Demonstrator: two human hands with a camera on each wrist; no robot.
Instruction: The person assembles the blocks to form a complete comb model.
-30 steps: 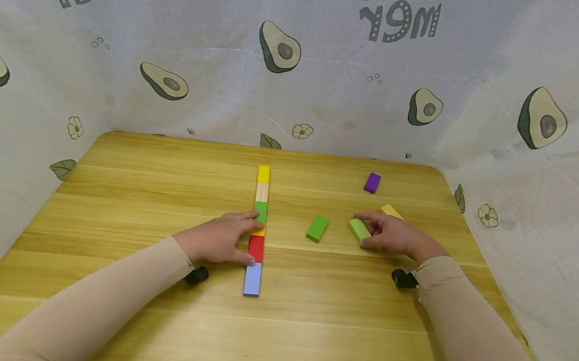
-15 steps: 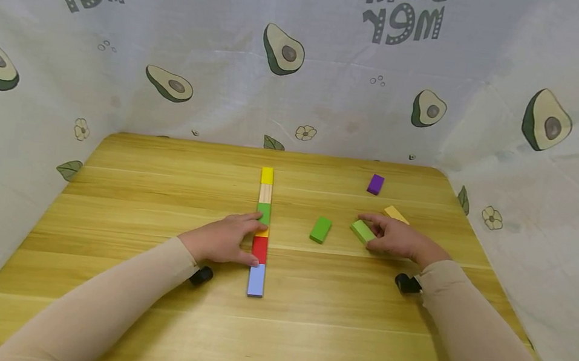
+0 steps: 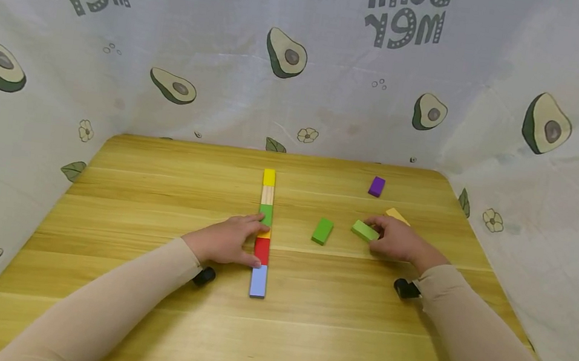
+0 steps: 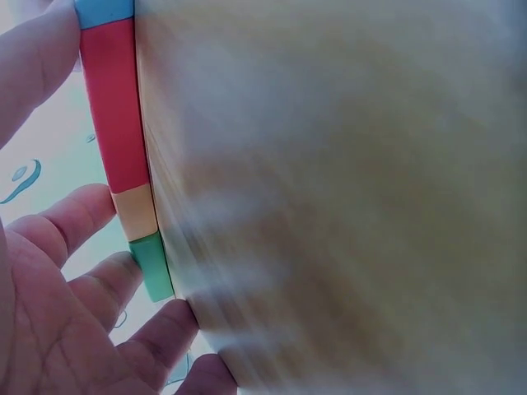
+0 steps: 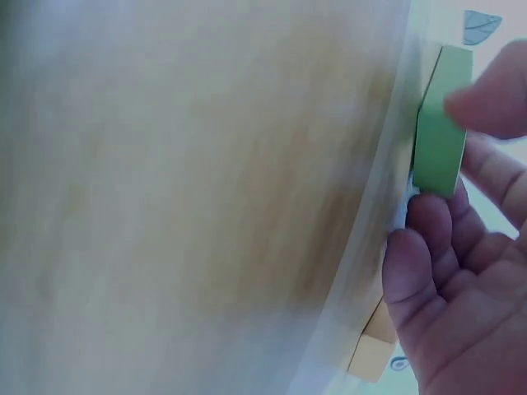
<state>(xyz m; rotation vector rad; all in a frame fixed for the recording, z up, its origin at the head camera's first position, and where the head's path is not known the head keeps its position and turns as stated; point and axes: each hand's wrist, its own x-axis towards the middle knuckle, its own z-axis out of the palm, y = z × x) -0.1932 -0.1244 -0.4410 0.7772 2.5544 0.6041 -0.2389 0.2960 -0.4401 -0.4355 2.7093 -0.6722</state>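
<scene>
Ten blocks and one table (image 3: 330,332). Six in a row: one yellow block (image 3: 269,178), one bare-wood block (image 3: 267,195), one green block (image 3: 266,210), one orange block (image 4: 135,213), one red block (image 3: 261,251), one blue block (image 3: 258,283). Four nearer the right edge: one grass-green block (image 3: 323,232), one lime block (image 3: 364,230), one tan block (image 3: 399,216), one purple block (image 3: 376,186). Two hands: one left hand (image 3: 227,239), one right hand (image 3: 399,242).

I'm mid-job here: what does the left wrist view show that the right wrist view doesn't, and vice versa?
Only left wrist: the left hand at a row of blue block, red block, orange block and green block, the blue cut off by the frame.

Only right wrist: the right hand pinching a light green block, plus a tan block near the bottom edge.

Both: the blurred wooden tabletop and parts of the pale printed cloth.
</scene>
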